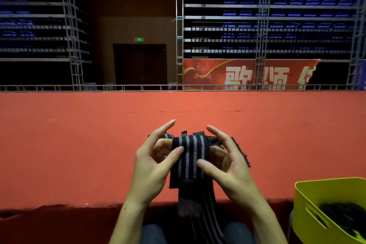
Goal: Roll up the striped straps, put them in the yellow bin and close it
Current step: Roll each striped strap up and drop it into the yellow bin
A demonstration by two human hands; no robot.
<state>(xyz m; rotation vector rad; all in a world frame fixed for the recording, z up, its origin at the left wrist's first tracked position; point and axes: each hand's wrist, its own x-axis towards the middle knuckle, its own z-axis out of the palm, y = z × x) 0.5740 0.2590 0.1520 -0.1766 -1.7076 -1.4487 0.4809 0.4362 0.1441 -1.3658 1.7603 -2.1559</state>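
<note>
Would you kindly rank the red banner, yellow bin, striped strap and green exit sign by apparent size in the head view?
1. red banner
2. yellow bin, though cropped and close to camera
3. striped strap
4. green exit sign

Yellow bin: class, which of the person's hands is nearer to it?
Right. The right hand holds the striped strap closer to the yellow bin; the left hand is farther away.

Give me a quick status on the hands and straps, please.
Both hands, left hand and right hand, pinching the strap, tail hanging down. Bin open at right. Nothing in the way.
</note>
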